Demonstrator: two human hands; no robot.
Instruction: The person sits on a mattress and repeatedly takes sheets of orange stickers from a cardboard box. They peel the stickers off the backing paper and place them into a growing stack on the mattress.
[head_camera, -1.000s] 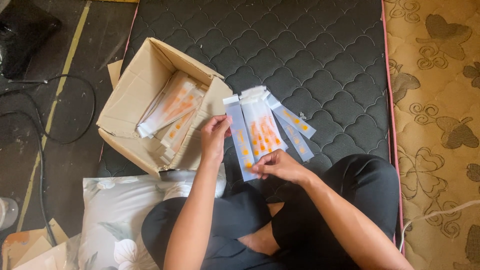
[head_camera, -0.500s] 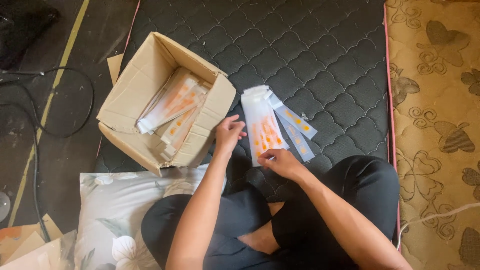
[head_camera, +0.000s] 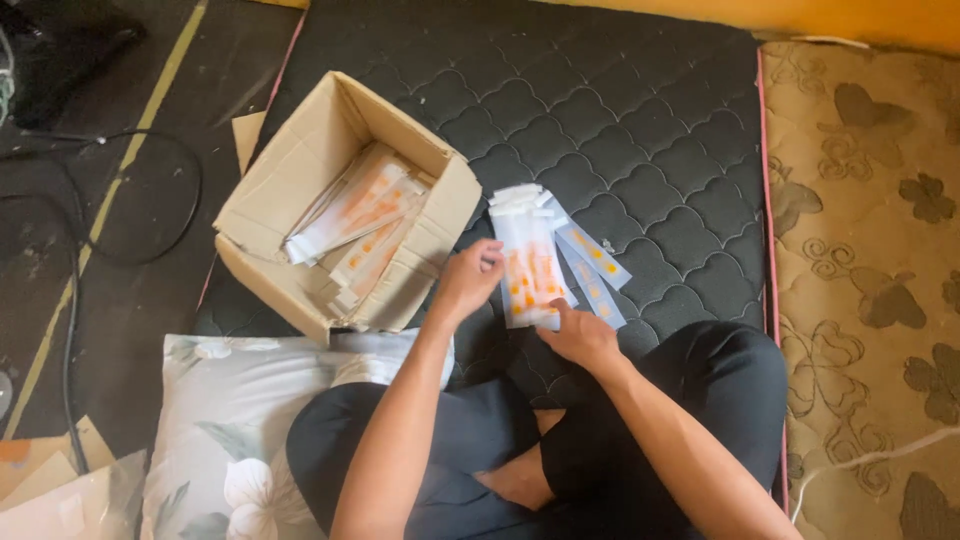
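Note:
A fanned stack of long clear packets with orange pieces inside lies on the black quilted mattress in front of my crossed legs. My left hand rests against the left edge of the stack, fingers curled on the top packet. My right hand presses down on the stack's near end with its fingertips. An open cardboard box to the left holds several more of the same packets.
A floral pillow lies at my left knee. A tan patterned rug borders the mattress on the right. Black cables loop over the dark floor at left, with cardboard scraps at the bottom left.
A separate packet my left hand held upright a second ago has been laid onto the stack. My left hand has moved right to the stack's edge; my right hand stays on its near end.

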